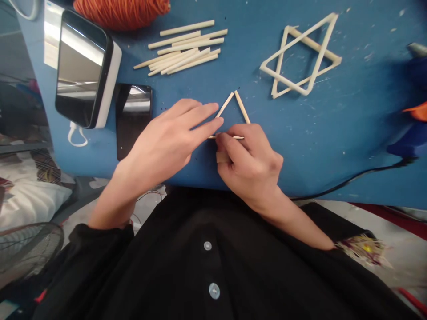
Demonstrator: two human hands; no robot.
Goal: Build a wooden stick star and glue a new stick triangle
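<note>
Three pale wooden sticks lie as a triangle on the blue table. The left slanting stick and right slanting stick come close together at the top. The bottom stick is partly covered by my right hand, whose fingers are pinched on it. A tan bandage-like strip wraps one finger of that hand. My left hand lies flat with fingers stretched out, the fingertips at the lower end of the left slanting stick. Both lower corners are partly hidden by my hands.
Several loose sticks lie at the back. A six-pointed stick star rests back right. A black phone, a white device with a dark screen and orange yarn are left. A blue tool with a black cord is right.
</note>
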